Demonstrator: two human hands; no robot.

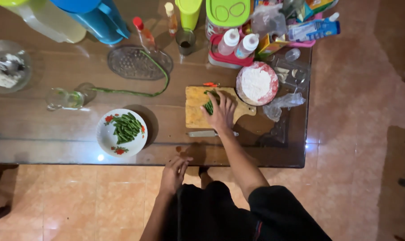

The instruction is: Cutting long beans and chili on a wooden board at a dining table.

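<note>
gathering cut beans on the board

the right hand [221, 111] lies flat over a small heap of cut green beans [209, 106] on the wooden cutting board [195, 111], fingers [224, 99] spread and curved down onto the pieces, cupping rather than pinching them. the left hand [173, 172] rests at the near edge of the glass surface [55, 129], fingers loosely curled on the rim and holding nothing. a knife [207, 133] lies on the surface just in front of the board, apart from both hands. more cut beans sit on a flowered plate [107, 138] to the left, well apart from the board, and a long uncut bean [135, 91] trails across the surface behind it. a bowl of white flour [257, 83] touches the board's far right corner.

to do this well, i'd judge the hand should sweep the pieces together with a closed palm so none roll off the board's edge, and keep clear of the knife blade nearby.
</note>
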